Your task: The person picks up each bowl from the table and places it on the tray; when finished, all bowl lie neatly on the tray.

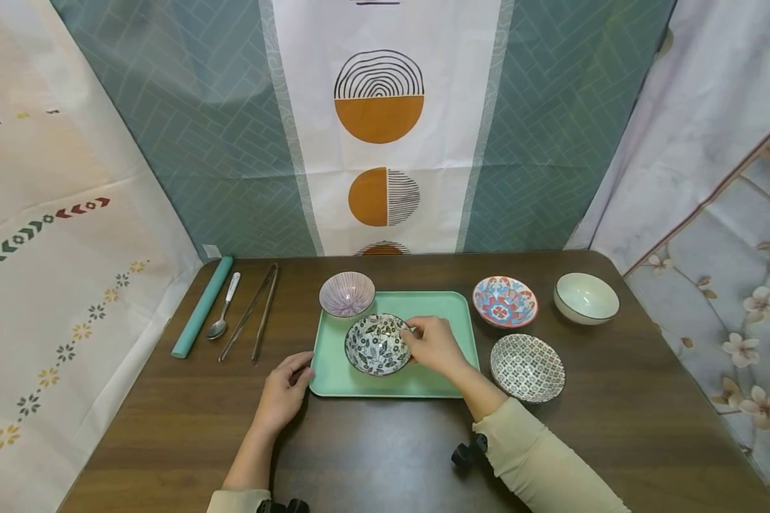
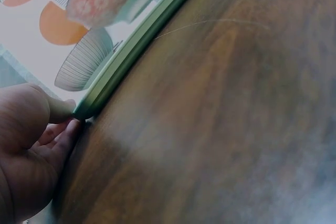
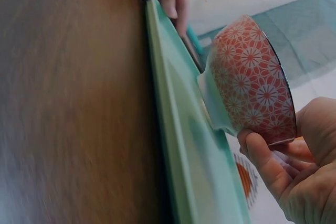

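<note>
Bowl of glazed ceramic (image 1: 378, 345), round, with black-and-white leaf patterning inside and red-and-white flowers outside, is over the middle of a mint-green rectangular tray (image 1: 343, 385); I cannot tell whether its foot touches the tray. The person's right hand (image 1: 433, 345) pinches its right side between thumb and fingers, and its inner pattern shows down to the bottom. The left hand (image 1: 285, 392) holds the tray's left edge with thumb and fingers.

At the tray's back left corner is a small purple-and-white striped bowl (image 1: 346, 293). Right of the tray are three more: a red, blue and white patterned bowl (image 1: 505, 302), a pale green, dark-rimmed bowl (image 1: 587, 298) and, nearer, a wide bowl with a small dotted lattice (image 1: 527, 367). To the left lie slim metal tongs (image 1: 266, 314), a white-handled metal spoon (image 1: 217, 329) and a teal cylindrical rod (image 1: 202, 306). All share the dark brown wooden bench (image 1: 359, 442). Behind hangs a blue-grey cloth (image 1: 199, 142) with a white centre panel bearing orange discs.
</note>
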Action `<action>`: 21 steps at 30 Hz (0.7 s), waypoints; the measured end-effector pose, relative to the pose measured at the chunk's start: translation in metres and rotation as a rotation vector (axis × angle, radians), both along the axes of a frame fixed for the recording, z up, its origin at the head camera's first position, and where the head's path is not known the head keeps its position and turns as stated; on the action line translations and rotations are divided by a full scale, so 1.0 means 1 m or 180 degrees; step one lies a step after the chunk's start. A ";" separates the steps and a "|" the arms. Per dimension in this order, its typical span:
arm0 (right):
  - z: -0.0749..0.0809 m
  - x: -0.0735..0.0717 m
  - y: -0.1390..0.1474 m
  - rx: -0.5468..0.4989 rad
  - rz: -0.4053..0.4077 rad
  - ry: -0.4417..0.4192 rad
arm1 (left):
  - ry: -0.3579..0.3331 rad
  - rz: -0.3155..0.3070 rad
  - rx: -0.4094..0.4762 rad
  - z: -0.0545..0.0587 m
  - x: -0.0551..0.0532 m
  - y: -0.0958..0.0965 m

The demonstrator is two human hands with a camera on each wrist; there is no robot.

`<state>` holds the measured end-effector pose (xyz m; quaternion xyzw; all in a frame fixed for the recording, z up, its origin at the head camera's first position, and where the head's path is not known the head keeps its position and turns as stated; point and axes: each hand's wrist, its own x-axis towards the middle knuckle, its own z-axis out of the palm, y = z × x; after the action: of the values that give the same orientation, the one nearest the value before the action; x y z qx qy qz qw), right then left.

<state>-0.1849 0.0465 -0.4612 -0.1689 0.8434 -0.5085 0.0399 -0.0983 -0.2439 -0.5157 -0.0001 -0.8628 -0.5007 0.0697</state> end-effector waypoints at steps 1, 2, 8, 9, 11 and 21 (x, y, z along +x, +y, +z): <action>-0.001 0.000 -0.004 -0.0008 0.0018 -0.0007 | -0.0002 0.0001 0.0004 0.000 0.000 0.000; -0.003 0.001 -0.009 -0.0005 0.0032 -0.0007 | -0.0008 0.0006 0.0008 0.001 0.000 0.001; -0.008 0.003 -0.029 0.0002 0.0170 0.0000 | 0.0020 0.0032 0.0066 0.000 -0.002 0.001; -0.008 0.003 -0.031 0.0001 0.0197 0.0002 | 0.0019 0.0030 0.0082 0.000 -0.002 0.001; -0.009 0.004 -0.036 -0.0004 0.0233 -0.0016 | 0.0025 0.0008 0.0112 0.000 -0.002 0.001; -0.015 0.005 -0.049 0.0018 0.0430 -0.0179 | 0.0077 0.0011 0.0152 0.000 -0.001 0.001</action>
<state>-0.1804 -0.0020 -0.4761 -0.2110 0.8301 -0.5067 0.0982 -0.0993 -0.2424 -0.5154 -0.0030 -0.8497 -0.5210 0.0810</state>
